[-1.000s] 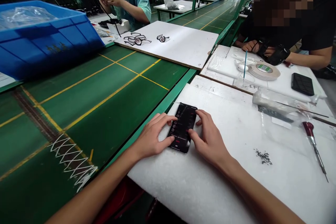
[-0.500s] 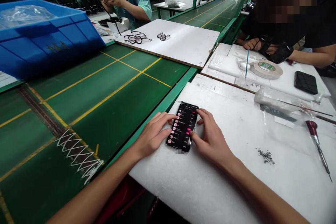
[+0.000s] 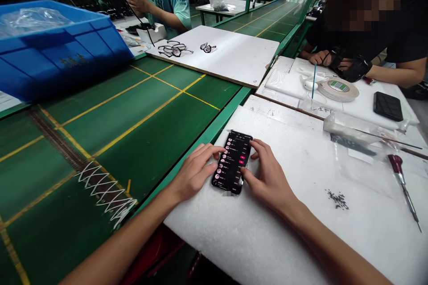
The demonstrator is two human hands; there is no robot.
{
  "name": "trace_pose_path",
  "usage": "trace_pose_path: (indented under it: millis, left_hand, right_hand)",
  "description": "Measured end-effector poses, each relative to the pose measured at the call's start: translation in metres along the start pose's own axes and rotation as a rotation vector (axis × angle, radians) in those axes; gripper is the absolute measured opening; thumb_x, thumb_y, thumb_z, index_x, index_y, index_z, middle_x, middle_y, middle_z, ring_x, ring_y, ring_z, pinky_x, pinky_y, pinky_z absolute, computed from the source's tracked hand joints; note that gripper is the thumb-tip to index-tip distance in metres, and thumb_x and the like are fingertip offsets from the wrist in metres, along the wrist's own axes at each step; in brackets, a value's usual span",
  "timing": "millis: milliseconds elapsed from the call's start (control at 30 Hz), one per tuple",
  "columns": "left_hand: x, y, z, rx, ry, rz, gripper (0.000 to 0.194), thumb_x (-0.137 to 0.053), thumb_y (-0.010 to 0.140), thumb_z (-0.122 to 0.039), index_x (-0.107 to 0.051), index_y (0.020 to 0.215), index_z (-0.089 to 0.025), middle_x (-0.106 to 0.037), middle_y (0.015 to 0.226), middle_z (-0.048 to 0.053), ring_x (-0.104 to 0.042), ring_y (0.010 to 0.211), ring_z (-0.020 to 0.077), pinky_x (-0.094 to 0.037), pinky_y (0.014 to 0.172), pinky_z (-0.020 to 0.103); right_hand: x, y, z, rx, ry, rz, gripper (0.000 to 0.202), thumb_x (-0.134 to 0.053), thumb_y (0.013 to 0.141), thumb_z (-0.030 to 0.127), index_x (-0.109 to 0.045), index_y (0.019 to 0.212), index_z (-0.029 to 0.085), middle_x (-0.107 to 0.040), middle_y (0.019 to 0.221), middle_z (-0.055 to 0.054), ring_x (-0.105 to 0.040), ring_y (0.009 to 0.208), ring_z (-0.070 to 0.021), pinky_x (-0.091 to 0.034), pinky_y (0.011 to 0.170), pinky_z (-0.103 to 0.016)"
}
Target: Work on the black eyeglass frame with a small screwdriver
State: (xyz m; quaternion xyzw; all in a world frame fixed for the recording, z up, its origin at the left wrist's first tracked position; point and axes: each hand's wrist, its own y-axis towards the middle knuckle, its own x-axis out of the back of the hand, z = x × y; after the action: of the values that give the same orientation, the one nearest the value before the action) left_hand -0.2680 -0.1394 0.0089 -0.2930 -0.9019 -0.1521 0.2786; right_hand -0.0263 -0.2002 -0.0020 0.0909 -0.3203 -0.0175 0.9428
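Observation:
A smartphone [image 3: 233,164] lies on a white foam-like sheet [image 3: 267,240], its dark screen showing a list with round pictures and pink buttons. My left hand [image 3: 197,170] grips its left edge with index finger and thumb. On the opposite side, my right hand [image 3: 267,167] has its index finger at the upper right corner and its thumb at the screen's right edge. Both hands' other fingers are partly hidden. To the right of my right hand lie a small heap of tiny dark parts [image 3: 337,199] and a screwdriver [image 3: 404,189] with a dark red handle.
A green conveyor belt [image 3: 160,138] runs along my left, with a blue bin [image 3: 63,49] beyond. Glasses frames [image 3: 175,49] lie on a white board [image 3: 240,53] across it. Co-workers sit ahead left and right. Near the right one are a tape roll [image 3: 338,88] and a black case [image 3: 388,106].
The list on the phone screen has scrolled upward. The laced belt seam has crept slightly right. The left co-worker's hands have shifted a little left. My hands stay nearly in place.

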Motion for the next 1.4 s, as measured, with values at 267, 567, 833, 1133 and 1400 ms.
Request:
trace_pose_path:
  millis: [267, 567, 833, 1133, 1400]
  left_hand:
    - [-0.0017, -0.0013, 0.0015, 0.0, 0.059, -0.011, 0.04, -0.059, 0.093, -0.022, -0.056, 0.134, -0.024, -0.06, 0.108, 0.002, -0.053, 0.102, 0.0233, -0.038, 0.093, 0.037]
    - [-0.0012, -0.0014, 0.0012, -0.014, 0.081, -0.004, 0.044, -0.062, 0.092, -0.023, -0.056, 0.135, -0.026, -0.058, 0.11, 0.002, -0.052, 0.103, 0.0229, -0.039, 0.093, 0.037]
    - [-0.0008, -0.0016, 0.002, -0.011, 0.123, 0.003, 0.048, -0.066, 0.091, -0.03, -0.054, 0.137, -0.027, -0.057, 0.111, 0.002, -0.053, 0.103, 0.0244, -0.04, 0.094, 0.037]
    - [0.0009, -0.001, 0.0011, 0.001, 0.061, 0.022, 0.043, -0.059, 0.093, -0.026, -0.056, 0.136, -0.026, -0.057, 0.111, 0.003, -0.053, 0.105, 0.0245, -0.039, 0.095, 0.038]
    - [0.0038, -0.0003, -0.0016, 0.015, 0.013, 0.028, 0.038, -0.048, 0.098, -0.029, -0.058, 0.134, -0.023, -0.06, 0.112, 0.006, -0.053, 0.106, 0.0272, -0.038, 0.097, 0.041]
  right_hand:
    - [0.0002, -0.0007, 0.0024, -0.01, -0.065, 0.039, 0.079, -0.074, 0.083, 0.036, -0.04, 0.153, 0.026, -0.038, 0.161, -0.011, -0.062, 0.12, -0.0295, -0.054, 0.107, -0.052]
    - [0.0017, 0.0001, 0.0062, -0.061, 0.018, 0.028, 0.059, -0.061, 0.094, 0.035, -0.042, 0.15, 0.028, -0.042, 0.159, -0.008, -0.064, 0.112, -0.0233, -0.054, 0.104, -0.049]
    - [0.0004, -0.0004, 0.0038, -0.061, 0.034, 0.012, 0.055, -0.058, 0.095, 0.031, -0.044, 0.149, 0.027, -0.042, 0.16, -0.009, -0.064, 0.111, -0.023, -0.053, 0.105, -0.048]
    - [-0.0024, 0.0001, 0.0011, -0.023, -0.028, 0.007, 0.066, -0.066, 0.088, 0.031, -0.044, 0.15, 0.025, -0.041, 0.16, -0.012, -0.064, 0.114, -0.0264, -0.055, 0.103, -0.05]
    - [-0.0022, 0.0, -0.0004, 0.011, -0.003, -0.012, 0.063, -0.063, 0.089, 0.025, -0.044, 0.149, 0.025, -0.045, 0.157, -0.013, -0.065, 0.11, -0.025, -0.056, 0.103, -0.05]
